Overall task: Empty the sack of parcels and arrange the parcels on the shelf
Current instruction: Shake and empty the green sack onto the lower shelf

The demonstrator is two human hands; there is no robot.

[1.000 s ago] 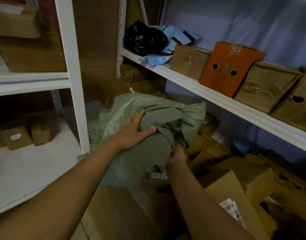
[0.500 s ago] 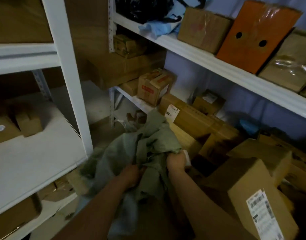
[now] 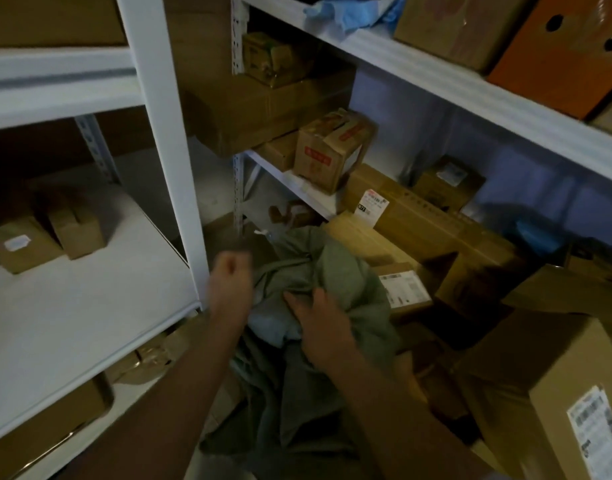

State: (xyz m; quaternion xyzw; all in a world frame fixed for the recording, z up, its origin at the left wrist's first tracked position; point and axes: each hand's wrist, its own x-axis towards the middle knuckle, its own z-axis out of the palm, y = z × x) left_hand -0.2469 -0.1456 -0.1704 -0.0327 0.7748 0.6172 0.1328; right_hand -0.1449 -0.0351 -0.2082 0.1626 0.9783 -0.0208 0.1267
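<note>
The crumpled grey-green sack (image 3: 335, 271) lies low between the two shelving units, on top of cardboard parcels. My right hand (image 3: 320, 323) rests on its folds with fingers spread. My left hand (image 3: 231, 280) hovers just left of the sack, blurred, its fingers curled into a fist with nothing seen in it. A small labelled parcel (image 3: 403, 289) sits right beside the sack. On the white left shelf (image 3: 72, 317) stand two small brown boxes (image 3: 77, 232) near the back.
A white upright post (image 3: 166, 150) stands close to my left hand. Large cardboard boxes (image 3: 540, 393) crowd the floor on the right. The upper right shelf (image 3: 471, 88) carries an orange box (image 3: 557, 57), brown boxes and blue wrapping. The lower back shelf holds more boxes (image 3: 329, 150).
The sack has come down from chest height to floor level and my view has tilted down. My left hand has let go of it; my right hand now lies flat on it.
</note>
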